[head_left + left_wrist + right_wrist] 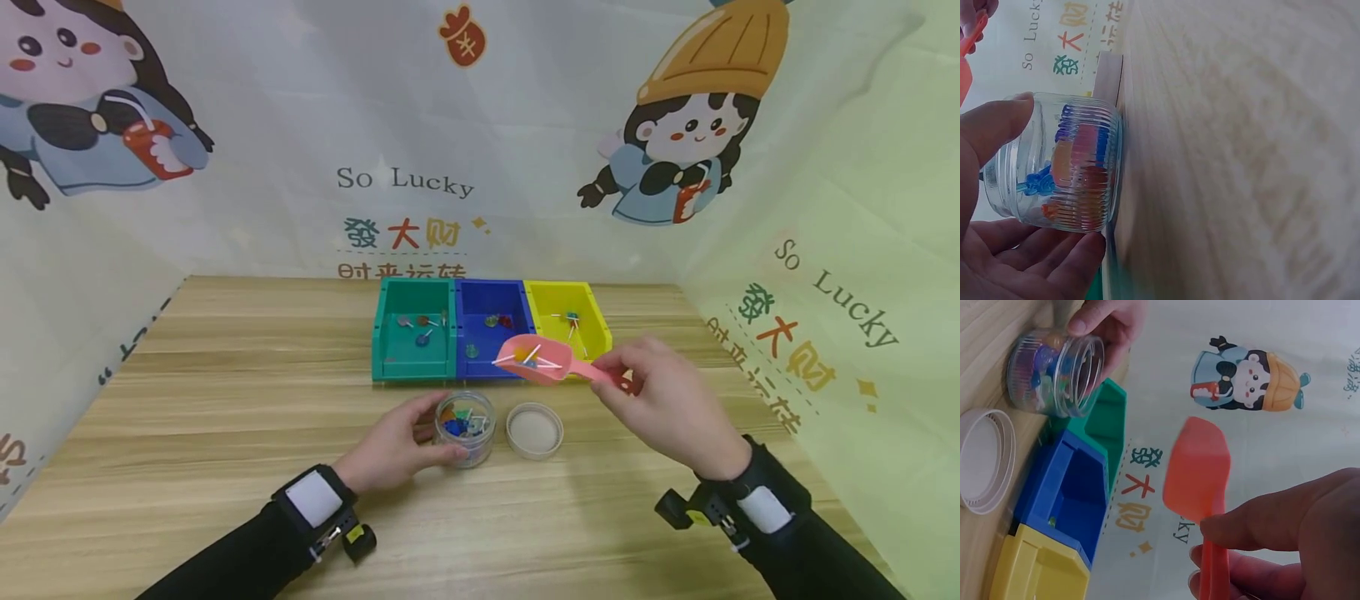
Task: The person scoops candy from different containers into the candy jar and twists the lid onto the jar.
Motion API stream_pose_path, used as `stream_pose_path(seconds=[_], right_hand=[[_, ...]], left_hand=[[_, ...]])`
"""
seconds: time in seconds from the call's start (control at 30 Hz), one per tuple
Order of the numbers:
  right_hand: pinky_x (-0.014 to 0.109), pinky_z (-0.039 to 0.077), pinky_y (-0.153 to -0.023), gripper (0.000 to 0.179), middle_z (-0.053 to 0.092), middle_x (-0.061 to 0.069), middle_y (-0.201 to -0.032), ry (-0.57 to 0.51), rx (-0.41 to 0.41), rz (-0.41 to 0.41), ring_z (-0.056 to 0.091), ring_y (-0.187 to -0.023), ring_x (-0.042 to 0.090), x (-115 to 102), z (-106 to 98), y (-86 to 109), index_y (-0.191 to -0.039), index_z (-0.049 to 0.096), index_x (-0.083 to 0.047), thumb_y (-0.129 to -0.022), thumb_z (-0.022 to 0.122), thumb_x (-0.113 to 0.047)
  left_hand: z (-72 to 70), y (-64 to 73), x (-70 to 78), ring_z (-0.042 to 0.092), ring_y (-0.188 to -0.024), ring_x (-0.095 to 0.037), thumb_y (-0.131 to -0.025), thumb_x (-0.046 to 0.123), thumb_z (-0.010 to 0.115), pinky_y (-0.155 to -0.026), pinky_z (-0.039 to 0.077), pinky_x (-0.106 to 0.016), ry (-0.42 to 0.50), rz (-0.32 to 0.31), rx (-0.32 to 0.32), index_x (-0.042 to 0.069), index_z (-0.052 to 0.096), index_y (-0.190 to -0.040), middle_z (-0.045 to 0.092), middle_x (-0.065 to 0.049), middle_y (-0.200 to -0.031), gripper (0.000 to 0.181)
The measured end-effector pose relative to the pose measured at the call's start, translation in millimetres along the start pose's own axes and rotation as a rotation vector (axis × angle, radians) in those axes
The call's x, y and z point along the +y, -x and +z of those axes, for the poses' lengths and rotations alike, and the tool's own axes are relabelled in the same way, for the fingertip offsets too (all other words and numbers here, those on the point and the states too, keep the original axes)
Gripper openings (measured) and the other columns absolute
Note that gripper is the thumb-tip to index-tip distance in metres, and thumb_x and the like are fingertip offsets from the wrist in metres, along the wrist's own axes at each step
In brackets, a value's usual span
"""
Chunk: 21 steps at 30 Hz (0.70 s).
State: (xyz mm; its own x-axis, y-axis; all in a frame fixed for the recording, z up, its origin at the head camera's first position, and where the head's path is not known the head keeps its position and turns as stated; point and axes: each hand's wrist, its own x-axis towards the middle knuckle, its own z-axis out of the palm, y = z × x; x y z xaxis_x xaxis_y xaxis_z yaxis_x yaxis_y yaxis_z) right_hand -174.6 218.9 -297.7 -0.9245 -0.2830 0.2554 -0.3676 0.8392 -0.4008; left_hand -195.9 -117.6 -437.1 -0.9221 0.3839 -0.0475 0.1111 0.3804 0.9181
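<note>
My left hand (397, 446) grips a clear ribbed jar (480, 450) standing on the table, thumb on one side and fingers on the other. Small colourful pieces (1085, 150), orange, pink and blue among them, lie in the jar, whose mouth is uncovered. Above the table my right hand (663, 400) pinches the handle of a pink scoop (543, 373). In the scoop's bowl are a few small pieces with white sticks, like tiny lollipops (528, 357). The bowl hangs over the front of the blue and yellow bins. A round lid (535, 431) lies beside the jar.
Green (382, 367), blue (491, 292) and yellow (551, 292) open bins stand side by side behind the jar. Each has some small pieces inside. A printed cloth (300, 100) encloses the back and sides of the wooden table (247, 358).
</note>
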Motion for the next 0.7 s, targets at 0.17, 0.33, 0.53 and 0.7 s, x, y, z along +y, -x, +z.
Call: stream_pose_path(seconds=[0.17,0.33,0.53,0.7], right_hand=[[0.028,0.049,-0.066,0.018,0.067,0.005,-0.100,0.053,-0.031,-0.039,0.057,-0.084,0.019,-8,5,0.6,-0.111,0.083,-0.009,-0.097,0.083,-0.020],[0.030,0.052,-0.072,0.020,0.066,0.005,-0.099,0.141,-0.017,-0.106,0.058,-0.087,0.019,-14,11,1.0,-0.111,0.084,-0.008,-0.095,0.086,-0.019],[0.032,0.055,-0.076,0.021,0.063,0.003,-0.098,0.182,0.011,-0.185,0.056,-0.089,0.018,-18,16,0.7,-0.112,0.084,-0.009,-0.093,0.089,-0.016],[0.033,0.056,-0.077,0.021,0.062,0.003,-0.099,0.165,0.022,-0.181,0.056,-0.090,0.018,-20,16,1.3,-0.113,0.084,-0.008,-0.094,0.088,-0.015]], left_hand=[[-0.5,0.1,1.2,0.061,-0.145,-0.044,-0.097,0.025,0.087,-0.120,0.052,-0.051,0.005,-0.008,-0.005,0.003,0.047,-0.163,0.061,-0.020,-0.155,0.081],[-0.8,0.4,2.0,0.061,-0.145,-0.044,-0.097,0.024,0.087,-0.119,0.053,-0.051,0.002,-0.013,-0.007,0.002,0.046,-0.163,0.063,-0.020,-0.153,0.081],[-0.1,-0.4,1.6,0.059,-0.146,-0.045,-0.096,0.022,0.088,-0.120,0.052,-0.051,0.010,-0.002,-0.004,-0.001,0.046,-0.163,0.062,-0.022,-0.154,0.082],[1.4,-1.1,1.9,0.059,-0.146,-0.045,-0.095,0.021,0.088,-0.121,0.052,-0.050,0.008,-0.002,0.006,-0.002,0.046,-0.163,0.060,-0.022,-0.155,0.083]])
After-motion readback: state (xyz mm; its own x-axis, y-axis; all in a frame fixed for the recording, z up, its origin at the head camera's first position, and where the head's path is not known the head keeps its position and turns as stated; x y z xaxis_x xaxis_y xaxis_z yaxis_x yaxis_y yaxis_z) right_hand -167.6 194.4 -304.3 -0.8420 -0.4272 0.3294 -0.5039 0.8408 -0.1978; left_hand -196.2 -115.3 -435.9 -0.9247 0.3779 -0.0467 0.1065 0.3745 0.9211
